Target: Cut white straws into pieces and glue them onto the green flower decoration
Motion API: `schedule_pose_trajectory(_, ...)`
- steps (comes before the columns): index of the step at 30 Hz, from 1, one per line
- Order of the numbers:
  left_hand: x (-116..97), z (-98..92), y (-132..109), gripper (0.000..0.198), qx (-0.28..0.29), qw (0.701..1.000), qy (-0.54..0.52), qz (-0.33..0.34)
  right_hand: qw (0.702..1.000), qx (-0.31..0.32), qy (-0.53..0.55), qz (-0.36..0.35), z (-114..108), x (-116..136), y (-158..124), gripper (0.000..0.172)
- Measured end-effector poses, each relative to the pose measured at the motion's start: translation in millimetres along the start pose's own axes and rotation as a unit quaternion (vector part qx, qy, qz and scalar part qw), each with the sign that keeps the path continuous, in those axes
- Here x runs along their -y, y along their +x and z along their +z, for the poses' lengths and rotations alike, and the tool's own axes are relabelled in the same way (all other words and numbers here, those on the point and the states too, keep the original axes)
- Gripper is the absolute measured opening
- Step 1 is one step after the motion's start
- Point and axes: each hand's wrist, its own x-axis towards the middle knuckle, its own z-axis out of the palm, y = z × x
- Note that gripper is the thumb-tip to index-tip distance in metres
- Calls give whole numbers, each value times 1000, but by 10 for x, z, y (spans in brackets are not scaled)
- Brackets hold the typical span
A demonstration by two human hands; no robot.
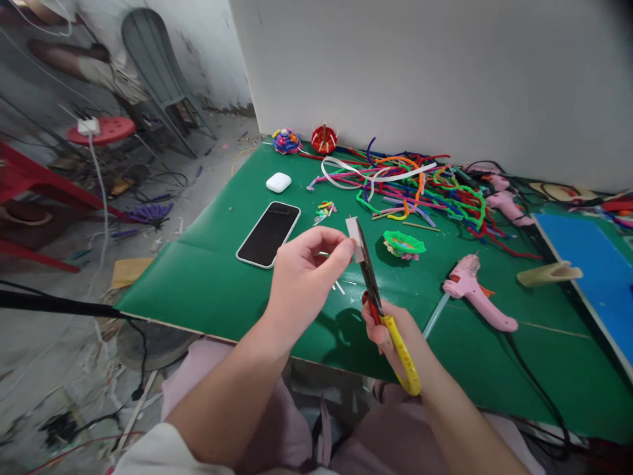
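Between thumb and fingertips, my left hand (309, 264) pinches a small white strip (354, 236) above the green table. My right hand (390, 330) grips scissors (401, 353) with yellow and red handles. Their dark blades point up and away and lie along the right edge of the strip. Whether the blades are open around it I cannot make out. Below the hands, a few thin white slivers (339, 287) lie on the table. Just beyond sits a small green piece with a ruffled rim (404, 243), and short coloured bits (325, 212) lie in a little heap.
A pink glue gun (477, 290) with a cord lies at right, near a bamboo-like tube (548, 274) and a blue board (593, 264). A phone (270, 234) and white case (278, 182) lie left. Tangled pipe cleaners (420, 185) cover the back. A person sits at far left.
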Motion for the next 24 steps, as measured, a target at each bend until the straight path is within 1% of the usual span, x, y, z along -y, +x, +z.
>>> schedule_pose_trajectory(7, 12, 1, -1, 14, 2, 1000, -8, -4, 1000, -3, -12, -13, 14, -23, 10, 69)
schedule_pose_trajectory(14, 28, -4, 2, 15, 4, 1000, 0, -4, 1000, -17, -21, 10, 27, 25, -9, 68)
schedule_pose_trajectory(24, 21, 0, 4, 17, 3, 1000, 5, -6, 999, -16, -32, 15, 22, 25, -7, 69)
